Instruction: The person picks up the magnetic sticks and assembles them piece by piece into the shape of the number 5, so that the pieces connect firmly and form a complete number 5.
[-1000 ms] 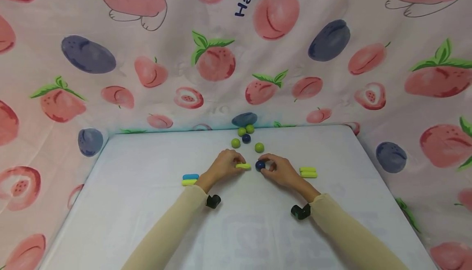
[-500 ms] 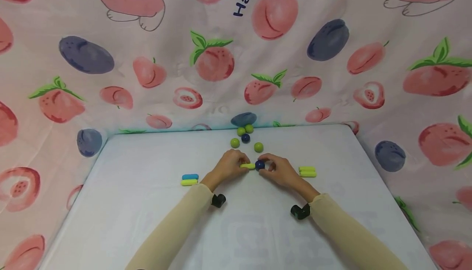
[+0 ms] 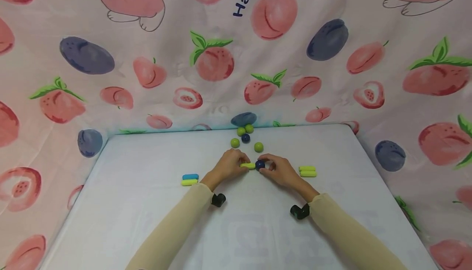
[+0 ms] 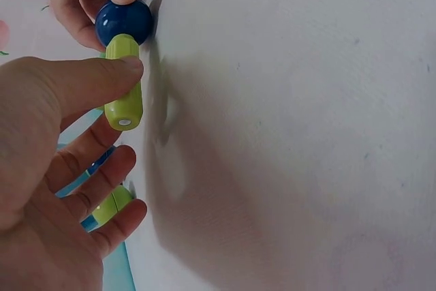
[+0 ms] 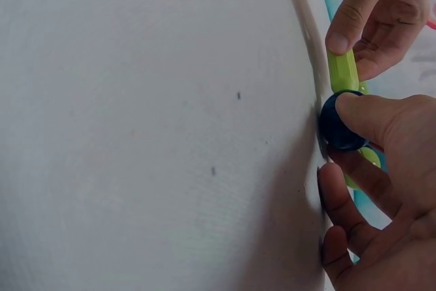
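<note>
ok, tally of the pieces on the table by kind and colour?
Green balls: 4
Dark blue balls: 2, one held by the right hand
Green rods: 4, one held by the left hand
Blue rods: 1
Total: 11

Head view: the left hand (image 3: 226, 166) covers most of the green stick (image 3: 248, 165); only its right end shows. The right hand (image 3: 277, 170) hides the lower side of the blue ball (image 3: 260, 164). Whether stick and ball are joined or only touching cannot be told.

Left wrist view: fingers (image 4: 109, 199) hide most of a green piece (image 4: 112, 204) behind them; its shape is unclear. The palm is cut off by the frame's left edge.
</note>
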Demonstrator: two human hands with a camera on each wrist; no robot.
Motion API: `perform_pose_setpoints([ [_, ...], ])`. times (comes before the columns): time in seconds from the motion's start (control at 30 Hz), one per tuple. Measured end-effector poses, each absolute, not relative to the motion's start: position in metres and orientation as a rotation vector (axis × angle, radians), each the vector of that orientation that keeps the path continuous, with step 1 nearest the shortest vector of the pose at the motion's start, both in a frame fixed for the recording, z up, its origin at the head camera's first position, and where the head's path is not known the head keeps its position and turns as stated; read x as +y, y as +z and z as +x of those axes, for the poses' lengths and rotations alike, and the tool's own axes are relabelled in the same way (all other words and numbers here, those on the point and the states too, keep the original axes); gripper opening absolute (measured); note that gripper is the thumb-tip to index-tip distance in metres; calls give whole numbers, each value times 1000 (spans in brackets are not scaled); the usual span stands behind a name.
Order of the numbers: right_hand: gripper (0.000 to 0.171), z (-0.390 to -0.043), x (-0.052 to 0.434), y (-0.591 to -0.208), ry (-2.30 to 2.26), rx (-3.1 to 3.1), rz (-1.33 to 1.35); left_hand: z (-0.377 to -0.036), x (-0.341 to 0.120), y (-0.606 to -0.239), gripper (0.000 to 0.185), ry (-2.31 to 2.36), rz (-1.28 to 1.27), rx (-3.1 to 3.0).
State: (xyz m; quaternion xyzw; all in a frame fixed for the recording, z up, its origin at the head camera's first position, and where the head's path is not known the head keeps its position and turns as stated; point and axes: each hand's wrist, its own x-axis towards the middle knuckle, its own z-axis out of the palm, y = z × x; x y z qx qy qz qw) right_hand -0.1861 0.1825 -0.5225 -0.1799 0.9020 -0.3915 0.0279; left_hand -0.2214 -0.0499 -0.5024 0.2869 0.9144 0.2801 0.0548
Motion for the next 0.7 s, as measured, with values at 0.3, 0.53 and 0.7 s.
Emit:
perform_pose_setpoints([
  [0.3,37,-184,182,-521,-1210,2783,-551,-221,-52,-503,23,891,879,2759],
  [0.53,38,-183,183,-522,-1218,2778,-553,-224,-67,-502,27,1039,861,2762],
  [0.7,37,-184,183,-523,-1215,2778,-555,-227,-75,-501,30,1120,822,2780],
])
